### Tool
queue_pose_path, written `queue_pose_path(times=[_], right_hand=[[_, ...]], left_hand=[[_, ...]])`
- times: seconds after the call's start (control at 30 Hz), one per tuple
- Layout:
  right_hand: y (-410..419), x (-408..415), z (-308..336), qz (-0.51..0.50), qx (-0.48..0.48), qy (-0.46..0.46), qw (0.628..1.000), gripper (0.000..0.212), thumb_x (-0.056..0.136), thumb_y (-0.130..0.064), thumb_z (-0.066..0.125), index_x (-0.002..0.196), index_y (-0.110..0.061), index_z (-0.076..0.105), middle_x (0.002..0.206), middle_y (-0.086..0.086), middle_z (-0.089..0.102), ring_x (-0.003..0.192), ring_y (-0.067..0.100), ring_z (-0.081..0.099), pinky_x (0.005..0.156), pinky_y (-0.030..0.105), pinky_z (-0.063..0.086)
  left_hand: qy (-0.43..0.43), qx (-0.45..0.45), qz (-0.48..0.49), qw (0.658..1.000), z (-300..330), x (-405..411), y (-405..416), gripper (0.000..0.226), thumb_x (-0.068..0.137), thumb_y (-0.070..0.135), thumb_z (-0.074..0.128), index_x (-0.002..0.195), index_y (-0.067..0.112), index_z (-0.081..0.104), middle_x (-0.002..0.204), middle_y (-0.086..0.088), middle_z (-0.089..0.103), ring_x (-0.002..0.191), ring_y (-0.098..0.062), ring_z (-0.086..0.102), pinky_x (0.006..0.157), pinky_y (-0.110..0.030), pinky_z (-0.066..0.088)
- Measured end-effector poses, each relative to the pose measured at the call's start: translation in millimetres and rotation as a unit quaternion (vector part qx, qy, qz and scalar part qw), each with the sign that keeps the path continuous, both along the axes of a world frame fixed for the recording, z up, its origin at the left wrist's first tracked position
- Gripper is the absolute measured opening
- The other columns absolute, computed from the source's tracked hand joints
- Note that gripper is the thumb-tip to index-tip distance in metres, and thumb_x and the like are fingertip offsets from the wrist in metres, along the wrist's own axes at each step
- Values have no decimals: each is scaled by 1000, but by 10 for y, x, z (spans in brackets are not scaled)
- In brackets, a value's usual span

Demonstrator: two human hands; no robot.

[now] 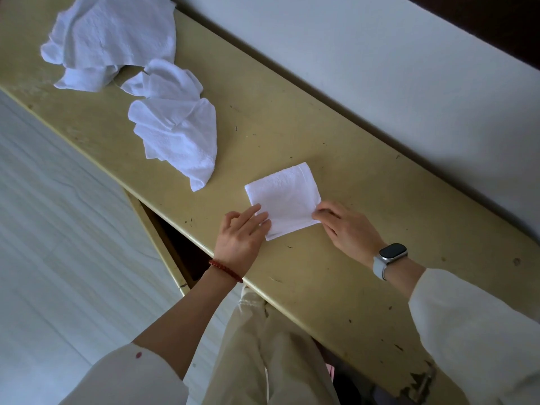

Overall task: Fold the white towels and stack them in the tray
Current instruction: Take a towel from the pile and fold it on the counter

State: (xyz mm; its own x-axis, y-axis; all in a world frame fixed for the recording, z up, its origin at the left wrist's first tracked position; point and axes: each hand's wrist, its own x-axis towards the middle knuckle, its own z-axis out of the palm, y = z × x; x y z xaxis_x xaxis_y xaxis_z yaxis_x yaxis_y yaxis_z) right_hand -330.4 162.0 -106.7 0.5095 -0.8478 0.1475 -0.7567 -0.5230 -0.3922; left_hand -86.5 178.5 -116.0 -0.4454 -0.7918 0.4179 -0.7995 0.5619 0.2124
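Note:
A small white towel [283, 197], folded into a neat square, lies flat on the yellowish table [336, 176] near its front edge. My left hand [240, 235] holds the square's near left corner, fingers curled onto the cloth. My right hand [344, 226] pinches the near right corner between thumb and fingers. Two unfolded white towels lie further left: a crumpled one [176, 135] in the middle and a larger rumpled one [114, 39] at the far left end. No tray is in view.
A white wall [380, 68] runs along the table's far side. Pale floor [58, 229] lies to the left. The table's paint is chipped at the near right edge [420, 384]. My legs stand against the front edge.

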Motion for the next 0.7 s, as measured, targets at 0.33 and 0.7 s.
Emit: queue_pose_path(times=[0.33, 0.7], right_hand=[[68, 38, 14, -22, -62, 46, 997, 25, 81, -11, 41, 98, -10, 60, 107, 5, 57, 100, 22, 51, 67, 35, 51], [58, 460, -96, 66, 16, 192, 979, 50, 89, -36, 33, 137, -23, 36, 147, 10, 35, 137, 32, 30, 110, 51, 19]], left_hand=[[-27, 13, -16, 999, -72, 46, 35, 20, 83, 17, 53, 103, 18, 54, 106, -2, 69, 107, -22, 63, 83, -34, 40], [61, 198, 150, 967, 118, 266, -446, 42, 77, 20, 48, 115, 10, 61, 113, -9, 63, 101, -30, 59, 83, -43, 47]])
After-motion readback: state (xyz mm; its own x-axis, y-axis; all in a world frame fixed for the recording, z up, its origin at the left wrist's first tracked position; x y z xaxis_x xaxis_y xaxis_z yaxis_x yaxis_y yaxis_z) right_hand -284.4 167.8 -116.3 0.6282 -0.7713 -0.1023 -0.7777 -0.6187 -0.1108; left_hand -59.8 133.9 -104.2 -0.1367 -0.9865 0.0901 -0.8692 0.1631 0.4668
